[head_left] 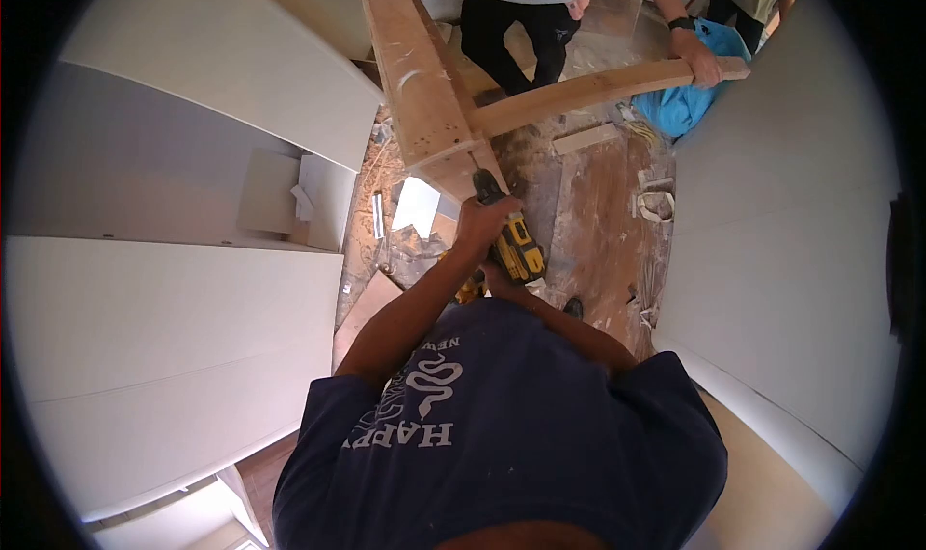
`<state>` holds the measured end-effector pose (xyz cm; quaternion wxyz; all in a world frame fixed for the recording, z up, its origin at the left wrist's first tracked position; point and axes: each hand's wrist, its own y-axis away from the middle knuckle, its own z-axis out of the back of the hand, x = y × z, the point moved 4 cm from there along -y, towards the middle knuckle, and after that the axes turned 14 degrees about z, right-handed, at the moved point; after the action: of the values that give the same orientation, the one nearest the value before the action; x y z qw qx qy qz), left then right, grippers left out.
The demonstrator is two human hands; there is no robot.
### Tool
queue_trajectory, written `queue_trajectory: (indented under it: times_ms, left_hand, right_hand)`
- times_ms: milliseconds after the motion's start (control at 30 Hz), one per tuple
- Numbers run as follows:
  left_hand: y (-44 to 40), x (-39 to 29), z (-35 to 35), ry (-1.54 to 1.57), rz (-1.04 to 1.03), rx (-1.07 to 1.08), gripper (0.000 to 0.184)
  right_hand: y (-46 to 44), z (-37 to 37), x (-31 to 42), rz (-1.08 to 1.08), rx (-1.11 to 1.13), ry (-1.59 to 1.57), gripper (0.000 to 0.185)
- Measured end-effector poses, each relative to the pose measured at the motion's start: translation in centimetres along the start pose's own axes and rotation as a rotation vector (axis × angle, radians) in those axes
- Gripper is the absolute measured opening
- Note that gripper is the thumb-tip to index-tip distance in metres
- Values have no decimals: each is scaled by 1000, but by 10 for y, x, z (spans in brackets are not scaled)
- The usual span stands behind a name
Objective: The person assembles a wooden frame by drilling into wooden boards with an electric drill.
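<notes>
A yellow and black cordless drill (pixel 518 249) points away from me, its bit meeting the near end of a long wooden box-like beam (pixel 424 96). Around the drill's front part wraps my left hand (pixel 482 220). My right hand (pixel 500 280) is lower, closed at the drill's rear underside, with its fingers partly hidden. Another bit of yellow and black (pixel 471 288) shows beside it; I cannot tell whether it belongs to the drill. From the beam's side a wooden plank (pixel 588 87) runs off to the right, its far end gripped by a co-worker's hand (pixel 699 60).
White panels stand at left (pixel 174 328) and right (pixel 772 222), making a narrow passage. Sawdust and scraps litter the wooden floor (pixel 588 222). A blue bag (pixel 680 111) lies by the right panel. A person in black trousers (pixel 516 34) stands beyond the plank.
</notes>
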<state>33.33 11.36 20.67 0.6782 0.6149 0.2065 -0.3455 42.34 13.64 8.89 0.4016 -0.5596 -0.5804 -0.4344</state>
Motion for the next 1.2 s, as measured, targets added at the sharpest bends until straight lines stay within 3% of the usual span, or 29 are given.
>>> queue_trajectory:
  times_ms: [233,533,833,1033,1100,1200]
  left_hand:
    - [4,-4,8,-8,63,93,34]
    - [-3,4,6,-120,42,-24,31]
    - [-5,12,-2,40,23,43,35]
    - [-6,12,1,38,24,74,37]
    - [-1,10,2,50,42,162,33]
    - [-9,16,5,-1,37,209,31]
  right_hand:
    - [0,-16,-9,69,-76,-126,36]
    - [4,-4,-29,78,-44,-56,34]
    - [10,10,-16,105,-66,-20,33]
    - [9,15,-24,117,-51,77,39]
    - [13,13,-18,268,22,337,39]
    - [17,9,-3,148,-45,210,40]
